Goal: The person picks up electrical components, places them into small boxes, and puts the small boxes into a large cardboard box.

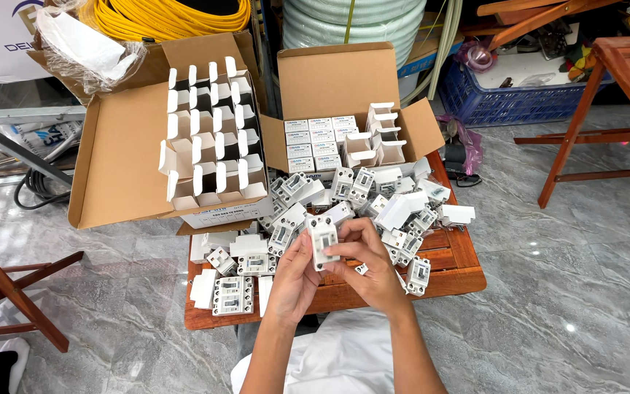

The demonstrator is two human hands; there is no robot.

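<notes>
Over the front edge of the low wooden table (pixel 461 281) I have both hands raised, holding one white circuit breaker (pixel 322 241) between them. My left hand (pixel 294 273) cups its left side with the thumb pressed on the face, fingers closed around the body; my right hand (pixel 370 266) pinches its right edge, fingers curled snugly around that edge. I hold it upright and turned toward the camera, which I judge lets me see the front plainly.

Just behind it, across the middle and back of the table, lies a loose heap of breakers (pixel 373 201), tumbled at every angle within easy reach. At the front left corner a few sit apart, among them a wider grey-faced unit (pixel 232 295).

Past the back edge stand two open cartons. The large carton (pixel 122 157) on the left is filled with small white boxes (pixel 213 131), flaps up, so each pocket is open from above. The smaller carton (pixel 344 95) on the right holds closed boxes on its left and open ones on its right.
</notes>
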